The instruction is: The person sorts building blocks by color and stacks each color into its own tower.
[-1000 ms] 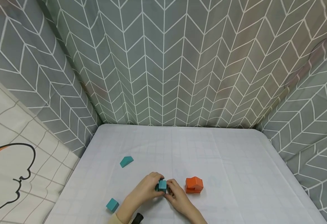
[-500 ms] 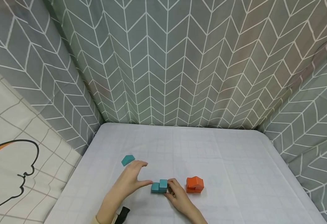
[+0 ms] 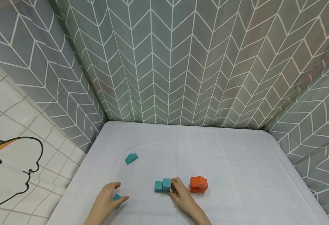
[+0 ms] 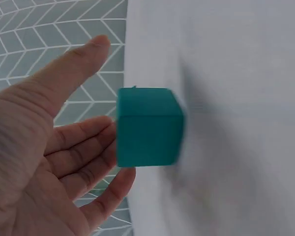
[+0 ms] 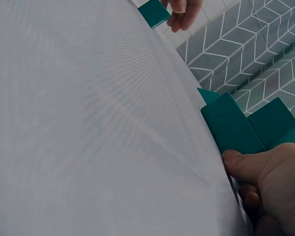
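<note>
My left hand (image 3: pixel 104 200) is at the left front of the table, thumb and fingers spread apart around a single teal cube (image 4: pixel 150 128). In the left wrist view the cube shows just beyond the fingers, with the thumb raised clear of it. Near the middle of the table, a teal block (image 3: pixel 158 186) lies flat with a smaller teal cube (image 3: pixel 166 182) on its right end. My right hand (image 3: pixel 183 197) holds that right end, its thumb (image 5: pixel 246 164) against the lower block and its other fingers curled behind, partly hidden.
An orange block group (image 3: pixel 198 183) with a peaked top stands just right of my right hand. Farther back on the left lies a flat-sided teal piece (image 3: pixel 131 158) with slanted ends. Patterned grey curtains (image 3: pixel 167 62) enclose the white-covered table (image 3: pixel 237 162).
My left hand has let go of the stacked teal blocks and moved left and toward the front, to the single cube. My right hand stays at the stack; the view has shifted slightly.
</note>
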A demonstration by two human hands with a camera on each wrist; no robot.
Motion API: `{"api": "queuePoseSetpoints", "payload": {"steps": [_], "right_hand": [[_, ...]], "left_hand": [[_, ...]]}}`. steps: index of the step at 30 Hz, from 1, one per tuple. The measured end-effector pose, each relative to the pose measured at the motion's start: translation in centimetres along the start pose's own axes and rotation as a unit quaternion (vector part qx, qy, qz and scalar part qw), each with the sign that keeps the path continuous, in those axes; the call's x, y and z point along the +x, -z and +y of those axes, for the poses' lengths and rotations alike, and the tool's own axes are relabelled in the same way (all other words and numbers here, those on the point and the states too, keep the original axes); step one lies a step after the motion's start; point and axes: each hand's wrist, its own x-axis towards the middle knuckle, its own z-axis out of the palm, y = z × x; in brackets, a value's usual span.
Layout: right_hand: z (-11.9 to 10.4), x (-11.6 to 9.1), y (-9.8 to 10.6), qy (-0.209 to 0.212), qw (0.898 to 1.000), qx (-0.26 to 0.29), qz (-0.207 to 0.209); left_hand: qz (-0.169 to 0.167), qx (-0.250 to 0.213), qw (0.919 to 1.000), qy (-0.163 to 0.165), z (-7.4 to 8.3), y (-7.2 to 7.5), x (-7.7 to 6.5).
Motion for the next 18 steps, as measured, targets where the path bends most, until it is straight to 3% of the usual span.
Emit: {"api": "queuePoseSetpoints", "payload": {"steps": [8,18], "right_hand": [[0.1,0.1,0.1,-0.007,1.000,-0.005,-0.007],[0.1,0.0,0.1,-0.003,1.000,-0.005,-0.005]], "left_hand": [[-0.021,0.023,0.9986,0.042,-0.9,-1.0,-2.1],[-0.007,0.025,0.9969,0.075,-0.9,-1.3,-2.5]]}}
